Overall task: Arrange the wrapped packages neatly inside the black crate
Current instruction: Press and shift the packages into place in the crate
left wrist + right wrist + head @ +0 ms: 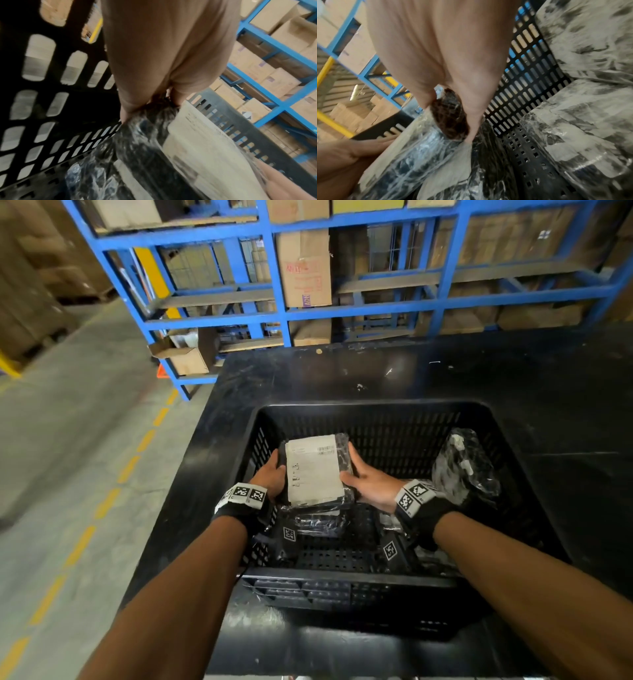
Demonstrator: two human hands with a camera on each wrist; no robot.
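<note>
**crate_q:** Wrapped package (315,470) with the paper label, where's it sitting?

**reply:** Held inside the black crate (370,412), left side. It's gripped by the left hand (272,475) and the right hand (368,482), fingers curled round its edges. More wrapped packages (462,467) are leaned against the right wall.

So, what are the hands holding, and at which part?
Both hold the labelled package inside the crate: left hand on its left edge, right hand on its right edge.

You had one black crate (373,410) on the table (308,371), two hands in it, and at least four wrapped packages that I could count.
</note>
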